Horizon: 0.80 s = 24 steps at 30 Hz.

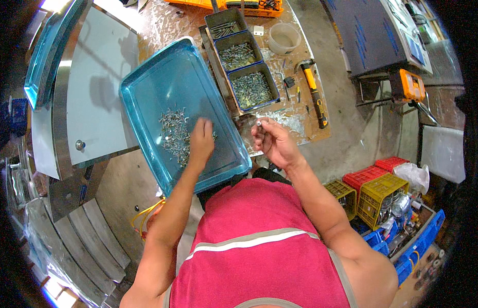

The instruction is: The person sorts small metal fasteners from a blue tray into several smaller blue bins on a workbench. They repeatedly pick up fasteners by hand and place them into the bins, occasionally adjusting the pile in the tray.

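Observation:
A blue tray (146,97) lies tilted before me, with a loose pile of small metal screws (174,133) on its bottom. Over the right side of that pile is my left hand (202,142), its fingers blurred by motion, so what they hold cannot be made out. My right hand (276,143) is raised just right of the tray, fingers curled and thumb pinching a small shiny metal fastener (259,123). Beyond it stand dark bins of fasteners: the nearest bin (253,88), a middle bin (239,55) and a far bin (224,28) with longer pieces.
On the worn wooden table (164,23) are a clear plastic tub (284,39), a yellow-and-black hammer (314,95) and small tools. An orange case (259,11) sits at the back. A grey panel (102,77) stands left; yellow crates (377,197) are on the floor at right.

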Available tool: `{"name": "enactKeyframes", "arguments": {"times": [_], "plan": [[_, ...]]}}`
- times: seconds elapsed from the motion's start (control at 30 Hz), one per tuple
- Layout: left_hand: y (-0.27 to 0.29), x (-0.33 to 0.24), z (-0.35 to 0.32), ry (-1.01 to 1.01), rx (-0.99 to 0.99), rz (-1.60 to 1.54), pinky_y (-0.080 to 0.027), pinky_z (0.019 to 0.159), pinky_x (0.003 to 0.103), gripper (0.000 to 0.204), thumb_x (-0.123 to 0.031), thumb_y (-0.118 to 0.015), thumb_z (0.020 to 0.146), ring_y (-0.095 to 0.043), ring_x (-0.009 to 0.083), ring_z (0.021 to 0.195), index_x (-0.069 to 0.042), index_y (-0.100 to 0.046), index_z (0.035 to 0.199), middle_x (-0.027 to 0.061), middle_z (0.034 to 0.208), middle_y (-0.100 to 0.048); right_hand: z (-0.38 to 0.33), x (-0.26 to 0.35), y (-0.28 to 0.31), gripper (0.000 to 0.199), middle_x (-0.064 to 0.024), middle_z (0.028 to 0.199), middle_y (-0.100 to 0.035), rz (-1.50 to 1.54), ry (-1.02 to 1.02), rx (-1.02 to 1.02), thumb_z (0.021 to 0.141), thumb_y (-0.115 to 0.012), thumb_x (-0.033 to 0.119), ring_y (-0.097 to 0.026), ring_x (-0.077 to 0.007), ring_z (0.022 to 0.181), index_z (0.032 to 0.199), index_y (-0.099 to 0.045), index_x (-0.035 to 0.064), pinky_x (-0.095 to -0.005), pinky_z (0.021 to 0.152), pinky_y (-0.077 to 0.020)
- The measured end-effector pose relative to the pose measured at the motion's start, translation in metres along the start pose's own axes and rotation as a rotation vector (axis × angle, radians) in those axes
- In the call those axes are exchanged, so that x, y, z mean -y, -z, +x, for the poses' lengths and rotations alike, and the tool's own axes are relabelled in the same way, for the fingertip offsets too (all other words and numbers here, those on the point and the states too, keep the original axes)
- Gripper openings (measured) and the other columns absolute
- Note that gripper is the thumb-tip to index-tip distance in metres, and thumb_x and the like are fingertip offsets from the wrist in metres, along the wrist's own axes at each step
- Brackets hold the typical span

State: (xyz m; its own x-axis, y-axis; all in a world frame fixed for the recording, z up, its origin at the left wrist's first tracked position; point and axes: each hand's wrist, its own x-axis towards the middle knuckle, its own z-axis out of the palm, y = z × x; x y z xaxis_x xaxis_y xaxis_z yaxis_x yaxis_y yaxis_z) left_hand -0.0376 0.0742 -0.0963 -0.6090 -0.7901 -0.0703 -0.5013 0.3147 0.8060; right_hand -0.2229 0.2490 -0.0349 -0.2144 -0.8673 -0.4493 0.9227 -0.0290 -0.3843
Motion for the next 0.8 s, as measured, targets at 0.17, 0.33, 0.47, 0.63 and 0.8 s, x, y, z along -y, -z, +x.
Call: {"name": "enactKeyframes", "arguments": {"times": [0.17,0.33,0.47,0.63,0.8], "plan": [[0.004,-0.111,0.126,-0.283,-0.073,-0.285,-0.050,0.076,0.045,0.028,-0.026,-0.049,0.106,-0.060,0.0462,0.082,0.001,-0.058,0.105,0.0240,0.087,-0.063,0.002,0.014,-0.005,0.020,-0.0073,0.096,-0.070,-0.089,0.036,-0.121,0.108,-0.053,0.028,-0.064,-0.0173,0.075,0.105,-0.064,0.0108,-0.0343,0.068,-0.0520],[-0.003,-0.152,0.198,-0.223,0.115,0.207,-0.054,0.092,0.045,0.028,-0.024,-0.053,0.102,-0.069,0.0401,0.103,-0.004,-0.068,0.114,0.0251,0.105,-0.071,-0.001,0.023,-0.022,0.019,-0.0051,0.091,-0.069,-0.174,0.156,-0.117,0.107,-0.055,0.026,-0.061,-0.0137,0.072,0.102,-0.064,0.0099,-0.0295,0.066,-0.0506],[0.018,-0.131,0.181,-0.400,-0.038,0.111,-0.055,0.090,0.046,0.028,-0.024,-0.057,0.100,-0.071,0.0394,0.099,-0.005,-0.070,0.114,0.0238,0.107,-0.072,-0.006,0.025,-0.035,0.012,-0.0013,0.086,-0.066,-0.600,0.443,-0.242,0.105,-0.060,0.021,-0.056,-0.0075,0.071,0.103,-0.063,0.0090,-0.0244,0.065,-0.0484],[0.061,-0.048,0.094,-0.005,-0.063,-0.138,-0.054,0.080,0.037,0.026,-0.024,-0.063,0.098,-0.071,0.0246,0.085,-0.001,-0.070,0.110,0.0173,0.091,-0.073,0.020,0.032,-0.046,0.020,-0.0061,0.088,-0.065,-1.267,0.878,-0.347,0.100,-0.067,0.021,-0.057,-0.0154,0.076,0.110,-0.066,0.0033,-0.0317,0.070,-0.0490],[0.041,0.052,0.004,0.056,-0.030,0.151,-0.054,0.085,0.043,0.026,-0.024,-0.067,0.096,-0.069,0.0309,0.095,-0.005,-0.070,0.113,0.0151,0.102,-0.072,0.044,-0.002,-0.047,0.022,-0.0136,0.098,-0.066,-1.625,0.988,-0.352,0.093,-0.069,0.015,-0.065,-0.0304,0.093,0.113,-0.068,0.0045,-0.0397,0.077,-0.0523]]}}
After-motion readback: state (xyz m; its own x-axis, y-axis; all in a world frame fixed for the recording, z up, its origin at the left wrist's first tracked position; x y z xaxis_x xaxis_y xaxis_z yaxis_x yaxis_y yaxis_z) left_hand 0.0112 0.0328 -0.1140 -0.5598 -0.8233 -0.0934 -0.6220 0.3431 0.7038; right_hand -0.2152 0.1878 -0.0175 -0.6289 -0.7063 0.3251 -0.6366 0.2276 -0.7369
